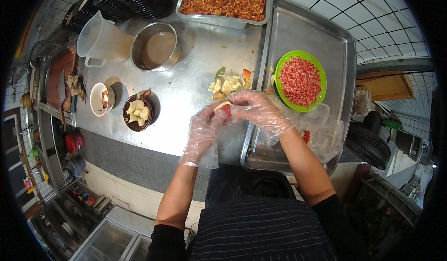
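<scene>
Both my hands, in clear plastic gloves, meet over the near edge of the steel table, closed around a chunk of pomegranate with red seeds and pale rind showing. My left hand grips it from the left, and my right hand has its fingers on it from the right. Just beyond them lies a heap of pomegranate peel and pale pith. On the tray to the right, a green plate is piled with loose pomegranate seeds. Another red-seeded piece lies by a clear plastic bag.
The metal tray fills the table's right side. Behind stands a pan of brown crumbly food. On the left are a steel pot, a plastic jug, a white bowl, a bowl of peeled garlic and stacked black dishes.
</scene>
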`<state>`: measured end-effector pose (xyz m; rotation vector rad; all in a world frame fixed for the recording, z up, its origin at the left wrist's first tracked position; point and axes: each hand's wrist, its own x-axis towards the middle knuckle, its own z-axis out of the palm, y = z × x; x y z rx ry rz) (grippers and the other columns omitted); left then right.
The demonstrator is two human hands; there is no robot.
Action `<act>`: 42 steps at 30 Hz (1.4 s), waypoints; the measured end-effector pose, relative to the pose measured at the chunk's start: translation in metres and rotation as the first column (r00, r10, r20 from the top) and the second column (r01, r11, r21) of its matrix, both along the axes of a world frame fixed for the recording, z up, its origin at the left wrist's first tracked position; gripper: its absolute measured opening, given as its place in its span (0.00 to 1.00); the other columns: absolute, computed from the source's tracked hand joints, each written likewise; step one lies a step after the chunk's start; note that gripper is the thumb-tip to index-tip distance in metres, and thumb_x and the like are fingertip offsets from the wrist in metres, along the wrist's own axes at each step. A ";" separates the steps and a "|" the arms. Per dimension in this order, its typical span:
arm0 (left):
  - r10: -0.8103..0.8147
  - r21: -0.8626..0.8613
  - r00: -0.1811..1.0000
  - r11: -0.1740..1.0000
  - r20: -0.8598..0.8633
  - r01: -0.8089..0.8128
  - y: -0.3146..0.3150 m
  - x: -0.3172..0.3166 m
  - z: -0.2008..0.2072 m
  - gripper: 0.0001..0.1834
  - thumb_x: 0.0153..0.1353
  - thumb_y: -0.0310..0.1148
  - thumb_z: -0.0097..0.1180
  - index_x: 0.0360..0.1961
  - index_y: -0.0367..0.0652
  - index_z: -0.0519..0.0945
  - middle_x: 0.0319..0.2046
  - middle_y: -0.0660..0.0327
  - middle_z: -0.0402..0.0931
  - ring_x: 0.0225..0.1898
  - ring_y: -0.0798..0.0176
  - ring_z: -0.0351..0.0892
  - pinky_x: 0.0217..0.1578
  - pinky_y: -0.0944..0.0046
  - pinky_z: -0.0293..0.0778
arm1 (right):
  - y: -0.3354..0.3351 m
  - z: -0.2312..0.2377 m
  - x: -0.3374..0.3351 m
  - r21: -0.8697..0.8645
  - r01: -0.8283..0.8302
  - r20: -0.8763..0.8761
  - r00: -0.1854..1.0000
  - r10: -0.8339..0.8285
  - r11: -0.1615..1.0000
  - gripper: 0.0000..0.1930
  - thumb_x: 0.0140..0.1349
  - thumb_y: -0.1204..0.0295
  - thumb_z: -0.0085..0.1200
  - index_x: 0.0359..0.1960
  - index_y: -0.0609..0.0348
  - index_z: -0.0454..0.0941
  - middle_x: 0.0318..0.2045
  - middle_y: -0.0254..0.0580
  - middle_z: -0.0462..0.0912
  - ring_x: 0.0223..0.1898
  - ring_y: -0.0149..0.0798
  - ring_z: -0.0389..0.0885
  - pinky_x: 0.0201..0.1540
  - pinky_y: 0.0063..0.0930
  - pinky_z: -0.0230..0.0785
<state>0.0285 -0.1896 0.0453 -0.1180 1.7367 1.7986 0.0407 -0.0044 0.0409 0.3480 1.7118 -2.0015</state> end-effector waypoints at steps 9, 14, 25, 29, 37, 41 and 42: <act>-0.119 -0.199 0.989 0.975 -0.086 0.100 -0.003 -0.014 0.006 0.18 0.63 0.33 0.54 0.51 0.33 0.76 0.38 0.55 0.81 0.39 0.69 0.78 0.42 0.69 0.74 | -0.003 -0.004 -0.014 0.020 -0.081 0.009 0.997 0.081 0.997 0.14 0.51 0.82 0.58 0.42 0.69 0.78 0.35 0.38 0.80 0.35 0.28 0.78 0.40 0.22 0.74; -0.193 -0.280 0.977 0.947 -0.092 0.161 -0.004 -0.024 0.012 0.18 0.64 0.34 0.53 0.51 0.33 0.76 0.38 0.54 0.80 0.38 0.68 0.78 0.41 0.68 0.74 | -0.008 0.004 -0.021 0.173 -0.104 -0.119 0.985 0.125 0.979 0.08 0.54 0.76 0.58 0.33 0.70 0.80 0.25 0.37 0.81 0.29 0.26 0.76 0.34 0.22 0.70; -0.095 -0.145 0.995 0.985 -0.024 0.091 -0.008 -0.031 0.004 0.16 0.64 0.32 0.53 0.49 0.33 0.77 0.37 0.57 0.80 0.36 0.70 0.77 0.40 0.70 0.74 | -0.002 -0.014 -0.025 -0.106 -0.075 0.016 0.997 0.077 0.992 0.14 0.52 0.83 0.56 0.42 0.70 0.77 0.36 0.40 0.80 0.37 0.30 0.79 0.41 0.24 0.75; -0.128 -0.183 0.988 0.977 -0.081 0.111 -0.008 -0.030 -0.001 0.16 0.63 0.30 0.54 0.49 0.32 0.77 0.39 0.56 0.80 0.39 0.69 0.78 0.43 0.70 0.75 | -0.007 -0.008 -0.028 -0.057 -0.066 -0.013 0.998 0.065 0.996 0.13 0.52 0.80 0.59 0.41 0.70 0.77 0.35 0.39 0.80 0.36 0.29 0.78 0.40 0.23 0.74; -0.161 -0.235 0.979 0.963 -0.123 0.129 -0.008 -0.030 0.002 0.16 0.64 0.30 0.54 0.49 0.30 0.76 0.39 0.55 0.80 0.40 0.67 0.79 0.43 0.69 0.76 | -0.014 -0.002 -0.034 0.128 -0.105 -0.084 0.990 0.116 0.986 0.11 0.53 0.78 0.60 0.38 0.69 0.79 0.31 0.38 0.81 0.33 0.27 0.77 0.37 0.22 0.73; -0.137 -0.224 0.986 0.968 -0.093 0.113 -0.010 -0.032 0.002 0.16 0.64 0.30 0.54 0.49 0.31 0.77 0.39 0.56 0.80 0.41 0.68 0.78 0.44 0.69 0.75 | -0.014 -0.017 -0.034 0.148 -0.107 -0.096 0.988 0.122 0.983 0.13 0.52 0.78 0.59 0.40 0.70 0.78 0.33 0.39 0.81 0.35 0.28 0.78 0.38 0.22 0.74; -0.127 -0.220 0.989 0.970 -0.076 0.108 -0.010 -0.032 0.002 0.16 0.64 0.31 0.54 0.49 0.31 0.77 0.39 0.56 0.80 0.42 0.68 0.78 0.45 0.69 0.75 | -0.013 -0.019 -0.034 0.150 -0.104 -0.081 0.990 0.117 0.983 0.14 0.52 0.78 0.59 0.41 0.70 0.78 0.33 0.39 0.81 0.35 0.28 0.78 0.38 0.22 0.74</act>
